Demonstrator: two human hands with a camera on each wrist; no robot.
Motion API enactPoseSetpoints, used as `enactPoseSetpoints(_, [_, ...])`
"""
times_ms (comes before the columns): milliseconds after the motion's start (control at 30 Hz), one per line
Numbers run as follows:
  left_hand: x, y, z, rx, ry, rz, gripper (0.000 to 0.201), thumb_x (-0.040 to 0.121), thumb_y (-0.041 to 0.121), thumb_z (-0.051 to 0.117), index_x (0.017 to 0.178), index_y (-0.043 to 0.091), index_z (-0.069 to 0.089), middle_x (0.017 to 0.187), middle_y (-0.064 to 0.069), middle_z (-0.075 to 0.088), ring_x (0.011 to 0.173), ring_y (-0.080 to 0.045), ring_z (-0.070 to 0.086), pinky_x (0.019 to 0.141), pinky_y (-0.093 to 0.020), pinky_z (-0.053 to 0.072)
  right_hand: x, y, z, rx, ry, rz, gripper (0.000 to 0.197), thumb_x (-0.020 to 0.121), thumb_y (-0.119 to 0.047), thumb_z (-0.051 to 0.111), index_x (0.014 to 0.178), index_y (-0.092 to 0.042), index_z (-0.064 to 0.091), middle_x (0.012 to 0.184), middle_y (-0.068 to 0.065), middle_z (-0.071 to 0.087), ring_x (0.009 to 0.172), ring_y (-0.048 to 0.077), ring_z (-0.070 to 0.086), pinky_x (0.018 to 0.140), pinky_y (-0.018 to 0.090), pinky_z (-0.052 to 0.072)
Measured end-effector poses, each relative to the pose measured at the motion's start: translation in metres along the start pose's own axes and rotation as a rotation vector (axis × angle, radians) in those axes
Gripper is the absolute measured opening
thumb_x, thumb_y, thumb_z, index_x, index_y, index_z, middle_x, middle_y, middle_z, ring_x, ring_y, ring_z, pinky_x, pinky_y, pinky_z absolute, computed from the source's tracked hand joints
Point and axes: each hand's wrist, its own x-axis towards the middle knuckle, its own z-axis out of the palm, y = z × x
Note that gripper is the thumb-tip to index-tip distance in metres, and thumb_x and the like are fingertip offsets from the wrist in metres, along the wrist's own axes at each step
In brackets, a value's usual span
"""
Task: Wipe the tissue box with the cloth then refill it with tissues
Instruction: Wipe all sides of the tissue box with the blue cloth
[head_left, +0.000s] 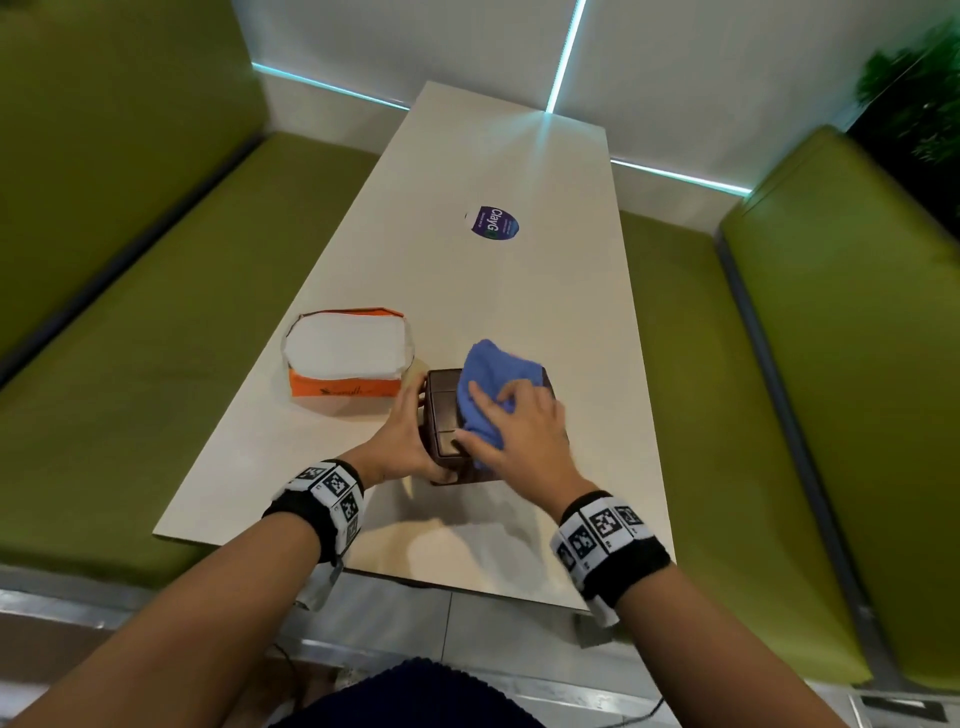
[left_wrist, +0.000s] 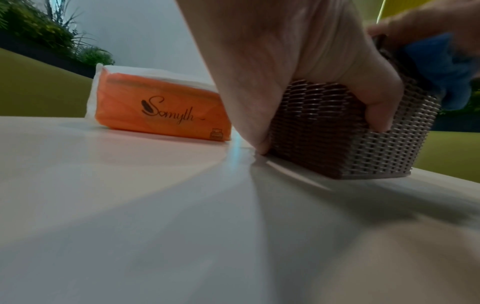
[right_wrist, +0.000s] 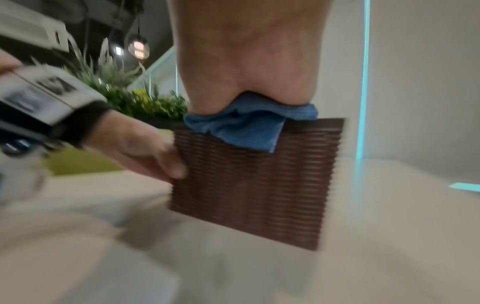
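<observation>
A brown woven tissue box (head_left: 441, 415) (left_wrist: 337, 131) (right_wrist: 254, 181) stands on the pale table (head_left: 519, 312). My left hand (head_left: 410, 441) (left_wrist: 298, 72) (right_wrist: 145, 152) grips its left side and near corner, thumb curled on the near face. A blue cloth (head_left: 493, 379) (left_wrist: 446, 67) (right_wrist: 244, 127) lies on the box lid. My right hand (head_left: 514, 431) (right_wrist: 249, 61) presses down on the cloth with fingers spread flat. An opened orange tissue pack (head_left: 345, 353) (left_wrist: 161, 111) with white tissues showing lies just left of the box.
A round purple sticker (head_left: 493, 223) sits on the table further back. Green bench seats (head_left: 156, 312) flank the table on both sides, with white walls behind. Bare tabletop (left_wrist: 155, 226) stretches between the box and the near edge.
</observation>
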Motion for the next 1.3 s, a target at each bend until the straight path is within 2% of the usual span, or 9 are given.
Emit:
enactPoseSetpoints(167, [0.0,0.001,0.002,-0.002,0.002,-0.012,0.149,0.034,0.031,0.091,0.152,0.017,0.002,0.15,-0.007,0.021,0.139,-0.02,0.033,0.116,-0.04,0.033,0.011,0.01,0.002,0.038,-0.018,0.223,0.075,0.089,-0.069,0.035,0.151,-0.028,0.027,0.162,0.003,0.011,0.149,0.032,-0.001,0.121,0.044,0.007])
enactPoseSetpoints(300, [0.001,0.005,0.004,-0.005,0.008,0.044,0.148,0.032,0.04,0.088,0.15,0.025,-0.002,0.15,0.006,0.017,0.135,-0.007,0.033,0.11,-0.024,0.035,-0.003,-0.032,0.01,0.151,0.01,-0.02,0.063,0.096,-0.054,0.04,0.147,-0.019,0.037,0.158,0.002,0.028,0.149,0.029,0.012,0.121,0.039,0.011])
enactPoseSetpoints(400, [0.001,0.001,0.002,-0.001,0.005,0.037,0.149,0.033,0.035,0.091,0.151,0.026,0.001,0.149,0.003,0.022,0.135,-0.013,0.039,0.111,-0.034,0.04,-0.004,-0.016,0.002,0.181,-0.045,-0.121,0.054,0.098,-0.045,0.044,0.146,-0.022,0.039,0.157,-0.001,0.029,0.149,0.025,0.015,0.119,0.032,0.008])
enactPoseSetpoints(600, [0.003,-0.001,0.002,0.035,0.0,0.005,0.15,0.033,0.033,0.095,0.152,0.019,0.004,0.15,-0.007,0.023,0.14,-0.021,0.031,0.117,-0.047,0.031,-0.002,0.014,-0.001,0.179,0.085,0.311,0.05,0.1,-0.039,0.038,0.146,-0.018,0.039,0.158,0.006,0.028,0.147,0.028,0.021,0.119,0.039,0.013])
enactPoseSetpoints(733, [0.003,0.005,0.002,0.032,-0.002,0.034,0.145,0.035,0.046,0.083,0.15,0.016,-0.001,0.155,-0.008,0.012,0.138,-0.005,0.03,0.116,-0.026,0.03,-0.008,-0.05,0.008,0.165,0.063,0.063,0.043,0.095,-0.038,0.051,0.126,-0.011,0.062,0.137,0.009,0.057,0.128,0.034,0.052,0.109,0.045,0.038])
enactPoseSetpoints(800, [0.001,0.011,0.003,0.065,0.006,0.047,0.132,0.038,0.053,0.072,0.144,0.02,0.0,0.157,-0.013,0.012,0.142,-0.002,0.026,0.112,-0.015,0.024,-0.003,-0.052,0.011,0.241,-0.013,-0.046,0.05,0.097,-0.043,0.038,0.129,-0.013,0.061,0.139,0.008,0.056,0.132,0.033,0.047,0.114,0.044,0.031])
enactPoseSetpoints(933, [0.001,0.004,0.0,0.003,0.007,-0.014,0.154,0.03,0.036,0.09,0.153,0.017,-0.001,0.152,-0.006,0.019,0.141,-0.015,0.032,0.116,-0.035,0.033,0.013,-0.005,-0.001,0.155,-0.039,0.072,0.045,0.102,-0.035,0.039,0.145,-0.021,0.042,0.156,0.002,0.033,0.147,0.024,0.022,0.119,0.038,0.007])
enactPoseSetpoints(1133, [0.002,0.001,0.0,0.023,-0.006,-0.035,0.154,0.034,0.033,0.095,0.153,0.027,-0.002,0.153,-0.005,0.019,0.143,-0.021,0.026,0.119,-0.046,0.028,-0.027,0.011,0.006,0.133,0.071,0.349,0.052,0.102,-0.038,0.028,0.147,-0.015,0.038,0.156,0.008,0.032,0.145,0.03,0.024,0.119,0.044,0.012])
enactPoseSetpoints(1300, [0.002,0.009,0.0,0.019,0.009,0.048,0.139,0.043,0.046,0.08,0.15,0.012,-0.002,0.148,0.002,0.014,0.13,0.012,0.027,0.104,0.001,0.022,-0.02,-0.063,0.022,0.142,0.025,0.087,0.053,0.099,-0.045,0.028,0.126,-0.016,0.064,0.135,0.005,0.06,0.128,0.034,0.053,0.113,0.044,0.032])
